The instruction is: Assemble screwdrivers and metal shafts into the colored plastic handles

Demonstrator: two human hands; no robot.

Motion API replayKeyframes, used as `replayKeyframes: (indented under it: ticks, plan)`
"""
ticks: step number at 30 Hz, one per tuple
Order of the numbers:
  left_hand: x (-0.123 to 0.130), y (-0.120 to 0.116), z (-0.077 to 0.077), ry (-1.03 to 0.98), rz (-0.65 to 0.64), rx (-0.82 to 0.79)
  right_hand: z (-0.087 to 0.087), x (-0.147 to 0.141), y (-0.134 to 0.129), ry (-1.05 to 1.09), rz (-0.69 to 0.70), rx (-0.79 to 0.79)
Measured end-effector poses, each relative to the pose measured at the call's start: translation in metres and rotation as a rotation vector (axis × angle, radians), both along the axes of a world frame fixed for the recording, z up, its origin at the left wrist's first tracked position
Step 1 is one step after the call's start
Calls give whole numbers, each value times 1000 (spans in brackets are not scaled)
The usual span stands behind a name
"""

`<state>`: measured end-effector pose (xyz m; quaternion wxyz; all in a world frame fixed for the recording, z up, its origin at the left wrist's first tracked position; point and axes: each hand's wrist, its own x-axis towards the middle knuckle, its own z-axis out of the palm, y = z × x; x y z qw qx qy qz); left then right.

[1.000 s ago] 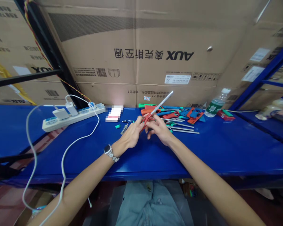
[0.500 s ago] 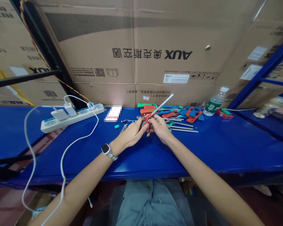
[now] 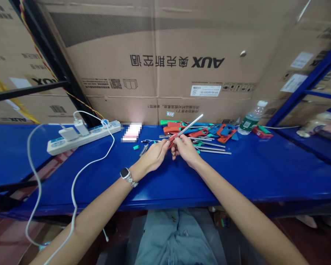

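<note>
Both hands hold a red lighter with a long silver tube (image 3: pixel 191 124) over the blue table, the tube pointing up and to the right. My left hand (image 3: pixel 154 154) wraps round its red body, and a watch sits on that wrist. The fingers of my right hand (image 3: pixel 185 149) are closed on the lighter where the red part meets the tube. Behind and right of the hands lies a pile of red, green and blue parts (image 3: pixel 226 133) with several silver tubes (image 3: pixel 215 151). A small green piece (image 3: pixel 136 147) lies left of my left hand.
A white power strip (image 3: pixel 85 138) with plugs and cables is at the left, beside a blurred white and red item (image 3: pixel 131 132). A water bottle (image 3: pixel 251 119) and a red box (image 3: pixel 262 132) stand at the right. Large cardboard (image 3: pixel 154 81) rises behind the blue table (image 3: pixel 237 180).
The silver tube has tilted slightly lower, and the fingers of both hands have shifted a little on the lighter. The green showing on its body before is now covered.
</note>
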<state>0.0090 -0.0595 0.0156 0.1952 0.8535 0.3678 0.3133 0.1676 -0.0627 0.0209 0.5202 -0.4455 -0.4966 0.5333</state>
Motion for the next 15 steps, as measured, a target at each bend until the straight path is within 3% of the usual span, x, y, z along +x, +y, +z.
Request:
replayKeyframes:
  ticks: [7,15]
  plan:
    - [2,3,-1,42,18,-50,6,2,-1,-77,16,-75]
    - [-3,0,3,205,104,88,1,1,1,67,51,-52]
